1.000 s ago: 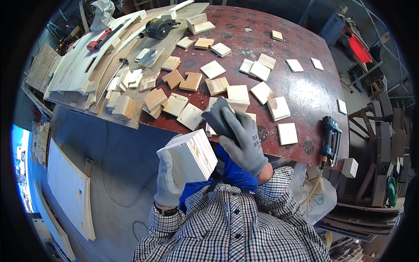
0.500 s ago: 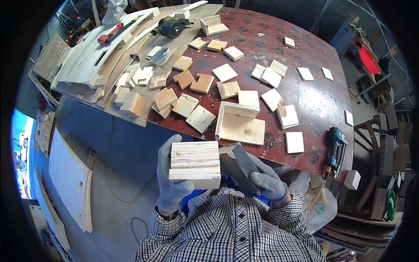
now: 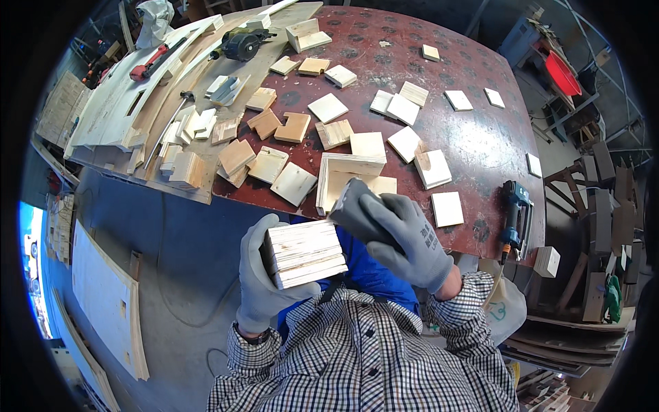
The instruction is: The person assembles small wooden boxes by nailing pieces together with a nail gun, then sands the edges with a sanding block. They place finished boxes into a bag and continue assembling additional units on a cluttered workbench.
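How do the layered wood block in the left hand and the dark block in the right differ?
The layered wood block is pale with lined edges; the dark block is plain charcoal grey. The left hand cups the layered wood block from its left; the right hand grips the dark block from its right. Each is held in one hand.

The right hand (image 3: pixel 415 244) has moved the dark block (image 3: pixel 360 214) forward, perhaps also upward.

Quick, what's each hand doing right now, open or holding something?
Left hand: closed around a stack of wooden pieces.
Right hand: closed on a dark grey block.
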Available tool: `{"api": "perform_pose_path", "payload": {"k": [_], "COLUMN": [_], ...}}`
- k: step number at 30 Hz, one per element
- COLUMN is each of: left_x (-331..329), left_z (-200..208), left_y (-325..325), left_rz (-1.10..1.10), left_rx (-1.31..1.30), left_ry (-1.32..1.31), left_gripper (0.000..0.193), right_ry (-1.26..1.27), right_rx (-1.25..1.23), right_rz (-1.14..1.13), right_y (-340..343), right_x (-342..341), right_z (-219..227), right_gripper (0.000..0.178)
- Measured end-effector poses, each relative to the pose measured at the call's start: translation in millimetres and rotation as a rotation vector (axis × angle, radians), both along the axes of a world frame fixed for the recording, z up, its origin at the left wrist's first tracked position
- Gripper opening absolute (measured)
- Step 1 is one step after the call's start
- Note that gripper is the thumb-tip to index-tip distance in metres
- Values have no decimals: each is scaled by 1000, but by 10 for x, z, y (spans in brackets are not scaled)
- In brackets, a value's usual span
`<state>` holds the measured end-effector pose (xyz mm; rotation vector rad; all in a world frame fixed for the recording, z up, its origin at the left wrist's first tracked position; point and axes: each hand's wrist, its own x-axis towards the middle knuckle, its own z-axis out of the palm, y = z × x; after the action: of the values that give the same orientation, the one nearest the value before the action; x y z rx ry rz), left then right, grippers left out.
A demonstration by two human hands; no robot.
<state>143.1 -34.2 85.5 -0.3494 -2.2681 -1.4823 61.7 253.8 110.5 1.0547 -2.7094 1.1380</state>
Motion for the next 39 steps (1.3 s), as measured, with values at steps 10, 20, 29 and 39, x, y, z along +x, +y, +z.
{"api": "perform_pose_path", "payload": {"k": [10,20,29,39], "left_x": [76,16,-71,-29], "left_z": [45,77,298,344], "left_y": [21,-260,-287,-298], "left_rz": [33,14,96,87], "left_rx": [-415,-683,-758,-763], "left_ry": [258,450,515,477], "left_gripper": [94,51,49,51], "right_ry": [-24,-374,6,129], "right_rx": [-231,-508,-267,-227], "right_rz": [144,-89,91,174], "right_y": [-526,-205,-446,-766], "right_x": [84,289,527,242], "right_z": [318,237,335,673], "right_gripper": [74,82,72,74]}}
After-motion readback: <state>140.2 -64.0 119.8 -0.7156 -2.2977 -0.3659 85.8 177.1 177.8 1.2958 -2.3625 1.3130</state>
